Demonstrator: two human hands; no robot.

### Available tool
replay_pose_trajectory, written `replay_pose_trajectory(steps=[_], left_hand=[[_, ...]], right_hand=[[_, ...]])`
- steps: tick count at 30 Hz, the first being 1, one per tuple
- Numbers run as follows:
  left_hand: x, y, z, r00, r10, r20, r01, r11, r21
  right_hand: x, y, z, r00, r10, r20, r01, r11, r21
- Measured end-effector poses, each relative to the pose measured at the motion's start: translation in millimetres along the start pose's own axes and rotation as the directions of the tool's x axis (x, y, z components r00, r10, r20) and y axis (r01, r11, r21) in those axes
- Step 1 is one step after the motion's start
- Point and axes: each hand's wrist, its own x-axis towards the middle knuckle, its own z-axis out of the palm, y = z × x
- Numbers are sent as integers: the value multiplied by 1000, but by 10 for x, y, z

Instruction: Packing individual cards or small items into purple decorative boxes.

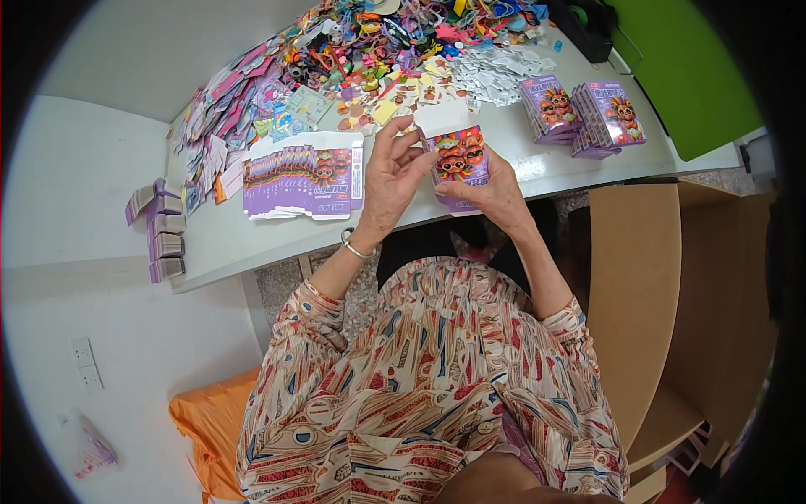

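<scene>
In front of me, above the near edge of the table, a small purple carton (462, 155) with cartoon figures stands out with its white top flap (442, 118) raised. My right hand (495, 191) grips it from the right, thumb across its front. My left hand (393, 176) is at the carton's left edge, fingers bent and apart, the thumb close to or touching the side; nothing shows in its grasp. Left of that hand lies an overlapping row of flat purple cartons (332, 181).
Filled purple cartons (617, 113) stand in stacks at the right. Loose small trinkets (378, 42), white packets (504, 71) and colourful cards (222, 118) heap along the back. Bundled card stacks (168, 224) line the left edge. An open cardboard box (634, 294) stands to my right, an orange bag (218, 420) lower left.
</scene>
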Motion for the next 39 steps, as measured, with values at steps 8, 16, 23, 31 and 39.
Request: replay_pose_trajectory(steps=[8, 16, 23, 31, 39], left_hand=[[55, -34, -232, 933, -287, 218, 279, 958, 66], [322, 210, -310, 779, -300, 551, 178, 948, 265], [319, 199, -287, 634, -404, 659, 58, 875, 481], [36, 140, -45, 832, -97, 547, -329, 706, 626], [-88, 61, 48, 919, -22, 393, -231, 777, 585]], right_hand=[[-96, -63, -103, 979, 134, 156, -172, 950, 260], [-158, -32, -201, 910, 224, 348, -293, 943, 158], [-205, 36, -239, 912, 204, 356, -271, 951, 149], [-171, 53, -215, 936, 216, 278, -267, 951, 159], [-194, 141, -247, 918, 256, 304, -315, 935, 162]])
